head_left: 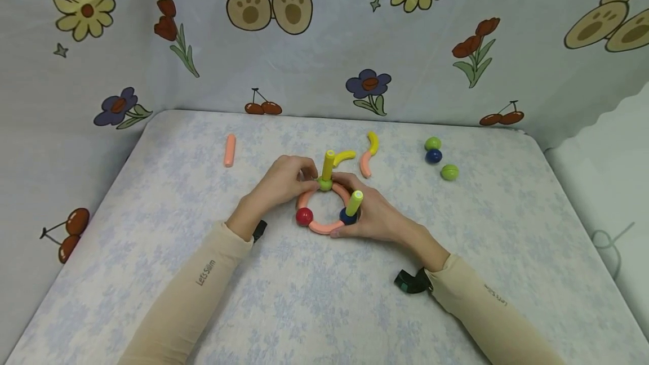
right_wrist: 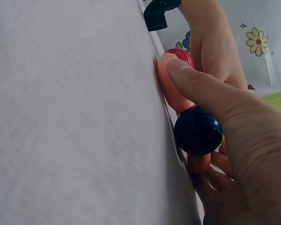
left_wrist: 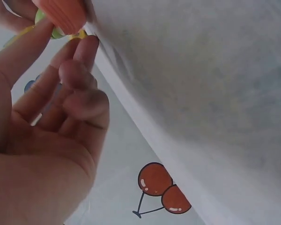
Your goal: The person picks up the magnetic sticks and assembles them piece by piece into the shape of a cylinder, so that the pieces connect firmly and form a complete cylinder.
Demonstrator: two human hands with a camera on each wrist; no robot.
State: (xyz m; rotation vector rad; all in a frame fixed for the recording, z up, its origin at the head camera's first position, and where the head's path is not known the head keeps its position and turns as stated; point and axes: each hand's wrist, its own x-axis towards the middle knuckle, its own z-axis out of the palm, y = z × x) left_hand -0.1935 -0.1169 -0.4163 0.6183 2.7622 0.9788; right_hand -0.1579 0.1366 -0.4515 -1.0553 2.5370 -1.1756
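A ring of curved pink rods [head_left: 324,228] lies on the table, joined by a red ball [head_left: 304,217], a green ball [head_left: 325,186] and a dark blue ball [right_wrist: 198,130]. From the green ball rises a yellow rod [head_left: 328,165]; a yellow-green rod [head_left: 354,203] stands tilted on the blue one. My left hand [head_left: 285,180] pinches the green ball at the ring's far side, thumb and finger on it. Around the ring's right side, my right hand [head_left: 376,213] grips it, its thumb [right_wrist: 192,77] along the near pink rod and its other fingers behind.
A straight pink rod [head_left: 230,150] lies at the back left. Behind the ring are a curved yellow piece [head_left: 345,156] and a yellow curve [head_left: 373,142] touching a pink curve [head_left: 365,164]. Toward the back right sit two green balls [head_left: 449,172] and another blue ball [head_left: 433,156].
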